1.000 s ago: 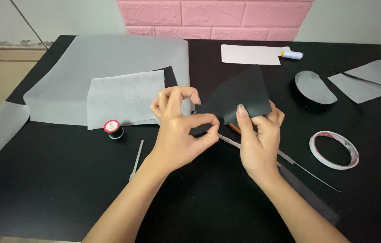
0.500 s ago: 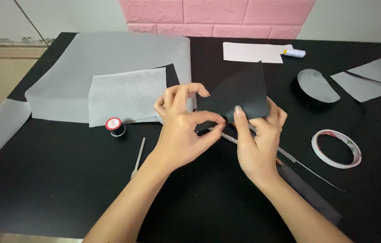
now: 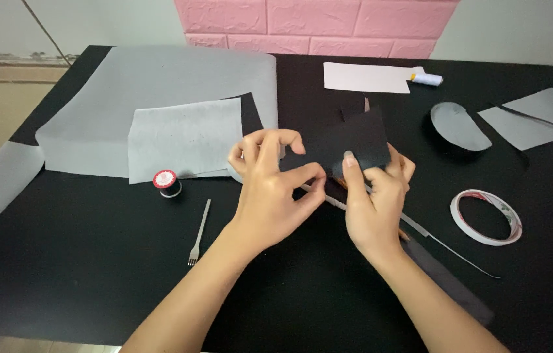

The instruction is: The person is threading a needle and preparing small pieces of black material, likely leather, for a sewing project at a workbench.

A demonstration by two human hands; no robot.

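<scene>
Holding a small black sheet (image 3: 358, 140) above the black table (image 3: 61, 261), both hands are seen at centre frame. The right hand (image 3: 374, 196) is closed on the sheet's lower edge, thumb in front and fingers behind. The left hand (image 3: 273, 189) is pinched, thumb against forefinger, at the sheet's lower left corner; whether it grips the sheet itself or something thin beside it cannot be told. The other left fingers are spread loosely upward.

Risks noted, as judgement:
- Sheet is held only along its lower edge, so a slack pinch could let it tilt or slip down onto the thin metal strip (image 3: 420, 225) lying just beneath the hands.
- Black piece over a black surface: if dropped it would be hard to pick out.
- A small pronged tool (image 3: 199, 232) lies near the left forearm, and a spool of thread (image 3: 166, 182) stands just beyond it; a sideways sweep of the arm could knock either.
- A tape roll (image 3: 485, 217) lies to the right, well apart from the hands.
</scene>
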